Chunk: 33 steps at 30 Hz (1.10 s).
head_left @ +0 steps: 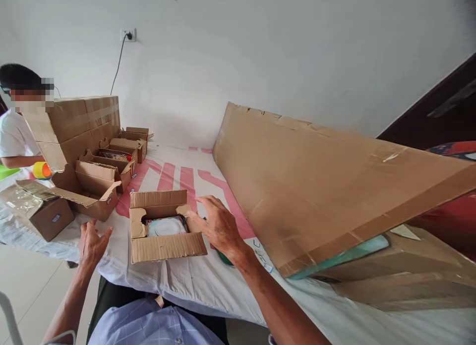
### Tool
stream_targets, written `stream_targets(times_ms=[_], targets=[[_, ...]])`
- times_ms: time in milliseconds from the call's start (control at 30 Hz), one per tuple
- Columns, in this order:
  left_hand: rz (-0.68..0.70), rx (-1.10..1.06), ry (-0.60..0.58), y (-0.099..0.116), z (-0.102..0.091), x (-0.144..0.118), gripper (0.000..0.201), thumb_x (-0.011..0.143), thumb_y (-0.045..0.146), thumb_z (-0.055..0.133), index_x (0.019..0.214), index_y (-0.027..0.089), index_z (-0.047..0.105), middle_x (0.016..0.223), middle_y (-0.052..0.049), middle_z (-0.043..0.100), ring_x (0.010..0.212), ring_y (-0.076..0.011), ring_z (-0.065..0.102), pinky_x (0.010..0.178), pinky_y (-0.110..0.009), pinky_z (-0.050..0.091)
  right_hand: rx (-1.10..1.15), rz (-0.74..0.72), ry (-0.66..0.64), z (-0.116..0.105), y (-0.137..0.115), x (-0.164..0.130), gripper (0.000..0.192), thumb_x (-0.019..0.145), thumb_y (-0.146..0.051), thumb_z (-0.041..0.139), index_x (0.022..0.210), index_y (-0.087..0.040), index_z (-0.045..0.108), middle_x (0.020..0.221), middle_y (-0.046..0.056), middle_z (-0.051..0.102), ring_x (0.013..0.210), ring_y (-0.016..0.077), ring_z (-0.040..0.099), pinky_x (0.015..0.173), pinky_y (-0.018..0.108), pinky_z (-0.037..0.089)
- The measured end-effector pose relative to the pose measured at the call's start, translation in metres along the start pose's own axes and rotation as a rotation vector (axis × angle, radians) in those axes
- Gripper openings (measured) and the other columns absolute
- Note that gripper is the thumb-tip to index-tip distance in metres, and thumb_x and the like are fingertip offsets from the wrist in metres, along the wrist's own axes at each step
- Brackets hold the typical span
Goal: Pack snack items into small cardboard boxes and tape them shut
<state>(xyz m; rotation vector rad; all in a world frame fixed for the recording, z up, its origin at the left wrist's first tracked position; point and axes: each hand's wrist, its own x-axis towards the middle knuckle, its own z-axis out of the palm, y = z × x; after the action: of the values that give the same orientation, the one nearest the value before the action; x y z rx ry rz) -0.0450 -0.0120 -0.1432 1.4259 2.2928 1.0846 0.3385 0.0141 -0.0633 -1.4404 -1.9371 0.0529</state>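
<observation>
A small open cardboard box (163, 246) lies on the white cloth in front of me, with a white round item (166, 227) in pale wrapping inside. My right hand (217, 223) rests with fingers spread at the box's right flap, touching it. My left hand (91, 241) hovers open just left of the box, above the table edge, holding nothing.
A large cardboard sheet (316, 186) slants across the right half of the table over stacked flat boxes (401, 275). Several open small boxes (92, 186) and a big carton (74, 122) stand at the left. Another person (15, 137) sits at the far left.
</observation>
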Motion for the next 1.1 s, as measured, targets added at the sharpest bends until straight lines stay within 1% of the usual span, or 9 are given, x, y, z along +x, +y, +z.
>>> stream_targets(times_ms=[133,300,367,500,600,667,833,967,1100], targets=[[0.322,-0.232,-0.012,0.033,-0.011,-0.026,0.042,0.090,0.060,0.065,0.108,0.023,0.073,0.119,-0.011,0.068,0.110,-0.0312,0.074,0.090,-0.045,0.066,-0.223,-0.123,-0.158,0.010,-0.021,0.005,0.018,0.091,-0.025,0.075,0.109,-0.023,0.072,0.120,0.013,0.073,0.114,0.0325,0.066,0.094,0.042,0.052],[0.625,-0.253,-0.184,0.088,-0.010,-0.027,0.041,0.091,0.054,0.075,0.122,0.026,0.077,0.155,-0.014,0.055,0.139,-0.0355,0.063,0.111,-0.053,0.060,-0.349,0.013,-0.305,0.013,-0.027,0.020,0.009,0.098,-0.016,0.065,0.099,-0.022,0.072,0.116,0.012,0.076,0.107,0.0282,0.070,0.083,0.036,0.046],[0.692,-0.166,-0.238,0.099,-0.002,-0.026,0.042,0.089,0.047,0.079,0.125,0.025,0.078,0.165,-0.015,0.047,0.147,-0.0399,0.057,0.120,-0.060,0.052,-0.331,0.122,-0.307,0.008,-0.022,0.023,0.021,0.106,-0.021,0.054,0.094,-0.023,0.071,0.107,0.009,0.079,0.097,0.0254,0.072,0.075,0.034,0.042],[0.705,0.032,-0.287,0.102,0.010,-0.026,0.049,0.087,0.046,0.082,0.131,0.025,0.077,0.176,-0.015,0.035,0.155,-0.0482,0.045,0.121,-0.069,0.048,-0.328,0.286,-0.269,-0.002,0.000,0.020,0.020,0.106,-0.026,0.052,0.111,-0.023,0.072,0.107,0.009,0.079,0.097,0.0268,0.072,0.071,0.034,0.040],[0.711,0.102,-0.337,0.099,0.008,-0.028,0.053,0.091,0.052,0.077,0.138,0.026,0.074,0.179,-0.014,0.030,0.156,-0.0499,0.043,0.119,-0.071,0.049,-0.381,0.130,-0.180,-0.003,0.011,0.015,0.031,0.098,-0.019,0.061,0.129,-0.020,0.068,0.125,0.016,0.074,0.112,0.0318,0.067,0.081,0.037,0.047],[0.729,0.117,-0.372,0.098,0.006,-0.029,0.057,0.094,0.056,0.074,0.142,0.027,0.072,0.179,-0.015,0.030,0.155,-0.0502,0.043,0.118,-0.071,0.049,-0.399,-0.056,-0.172,-0.001,0.008,0.016,0.027,0.099,-0.012,0.057,0.122,-0.018,0.071,0.129,0.018,0.072,0.117,0.0322,0.065,0.092,0.040,0.048],[0.740,0.120,-0.406,0.101,0.002,-0.029,0.054,0.094,0.061,0.072,0.134,0.025,0.073,0.173,-0.016,0.036,0.147,-0.0463,0.052,0.117,-0.067,0.051,-0.289,-0.382,-0.540,0.001,-0.024,0.031,0.018,0.102,-0.011,0.057,0.100,-0.020,0.072,0.113,0.011,0.075,0.106,0.0264,0.068,0.089,0.037,0.047],[0.753,0.110,-0.393,0.102,0.000,-0.033,0.050,0.095,0.063,0.071,0.126,0.025,0.072,0.169,-0.017,0.037,0.145,-0.0448,0.053,0.116,-0.066,0.052,-0.354,-0.360,-0.824,0.006,-0.045,0.045,0.019,0.096,-0.027,0.074,0.112,-0.017,0.072,0.124,0.014,0.075,0.116,0.0304,0.071,0.087,0.035,0.049],[0.742,0.080,-0.384,0.099,0.000,-0.041,0.058,0.092,0.066,0.073,0.131,0.024,0.068,0.169,-0.019,0.037,0.150,-0.0459,0.049,0.117,-0.065,0.051,-0.410,-0.378,-0.919,0.020,-0.052,0.052,0.027,0.089,-0.026,0.080,0.114,-0.016,0.075,0.121,0.016,0.078,0.112,0.0333,0.075,0.086,0.036,0.052]])
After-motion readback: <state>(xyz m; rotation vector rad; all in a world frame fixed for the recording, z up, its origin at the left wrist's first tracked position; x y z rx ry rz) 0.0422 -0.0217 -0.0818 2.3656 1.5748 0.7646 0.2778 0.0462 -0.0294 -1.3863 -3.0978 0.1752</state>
